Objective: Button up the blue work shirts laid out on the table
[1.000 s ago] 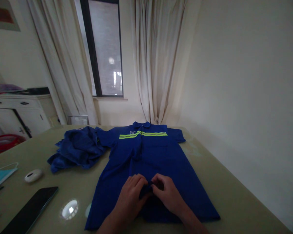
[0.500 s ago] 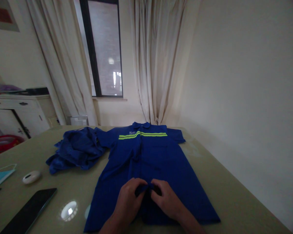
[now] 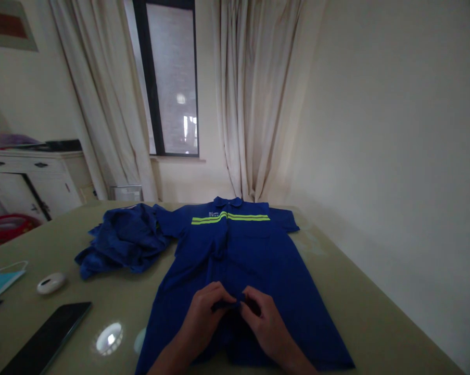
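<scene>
A blue short-sleeved work shirt (image 3: 254,255) lies spread out face up, its collar at the far end and two yellow-green bands across the chest. My left hand (image 3: 207,312) pinches the cloth of the front opening low on the shirt, between thumb and forefinger. Right beside it, my right hand (image 3: 264,317) pinches the same front edge, fingertips almost meeting the left ones. The pinched cloth is lifted a little off the table. Whether a button sits between the fingertips is too dark to make out.
A crumpled blue garment (image 3: 125,239) lies left of the shirt, touching its sleeve. Nearer on the table (image 3: 113,291) are a black phone (image 3: 47,336), a white rounded case (image 3: 51,283) and a light-blue face mask (image 3: 2,284). A wall (image 3: 394,156) runs along the right.
My left hand has shifted slightly, its fingers flatter over the pinched cloth. My right hand stays nearly in place. The view has moved a little; the shirt lies as before.
</scene>
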`<act>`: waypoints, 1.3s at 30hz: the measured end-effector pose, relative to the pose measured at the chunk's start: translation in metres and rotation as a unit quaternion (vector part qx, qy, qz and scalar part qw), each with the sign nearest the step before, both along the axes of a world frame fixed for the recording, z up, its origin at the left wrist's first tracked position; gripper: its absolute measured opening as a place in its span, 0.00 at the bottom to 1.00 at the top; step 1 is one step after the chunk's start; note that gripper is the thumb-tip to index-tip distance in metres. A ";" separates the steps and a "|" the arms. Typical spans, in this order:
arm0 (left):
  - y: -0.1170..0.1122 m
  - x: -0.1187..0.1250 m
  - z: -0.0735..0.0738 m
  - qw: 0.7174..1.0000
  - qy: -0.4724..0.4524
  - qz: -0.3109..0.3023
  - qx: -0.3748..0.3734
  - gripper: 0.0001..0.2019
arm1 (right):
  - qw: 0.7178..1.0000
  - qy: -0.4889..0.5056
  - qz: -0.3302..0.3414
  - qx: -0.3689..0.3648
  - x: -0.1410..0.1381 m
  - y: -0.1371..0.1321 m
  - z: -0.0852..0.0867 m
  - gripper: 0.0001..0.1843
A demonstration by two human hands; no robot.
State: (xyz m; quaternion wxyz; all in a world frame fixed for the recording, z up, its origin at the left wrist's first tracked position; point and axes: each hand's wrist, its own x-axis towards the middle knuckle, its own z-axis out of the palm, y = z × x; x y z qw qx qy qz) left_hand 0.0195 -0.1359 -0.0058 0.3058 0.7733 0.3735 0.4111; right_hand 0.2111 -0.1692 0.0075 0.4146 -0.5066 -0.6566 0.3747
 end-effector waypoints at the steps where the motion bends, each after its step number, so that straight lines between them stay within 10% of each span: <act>1: 0.000 0.000 -0.001 1.000 0.004 -0.005 0.000 0.11 | 1.000 -0.002 -0.001 -0.001 0.000 0.000 0.000 0.12; 8: -0.001 0.002 -0.003 0.998 0.060 0.009 -0.019 0.17 | 1.000 -0.018 0.003 -0.004 0.002 0.005 0.000 0.12; 14: -0.007 0.004 -0.003 0.979 0.164 0.037 0.116 0.15 | 1.000 -0.006 -0.024 -0.009 0.002 0.008 -0.003 0.12; 29: -0.008 0.012 -0.012 0.987 0.091 0.037 0.126 0.15 | 0.999 -0.002 -0.030 -0.013 0.003 0.008 0.000 0.14; 39: -0.009 0.001 0.012 0.915 0.134 0.023 0.379 0.13 | 0.996 0.050 -0.064 0.025 -0.001 0.005 0.000 0.15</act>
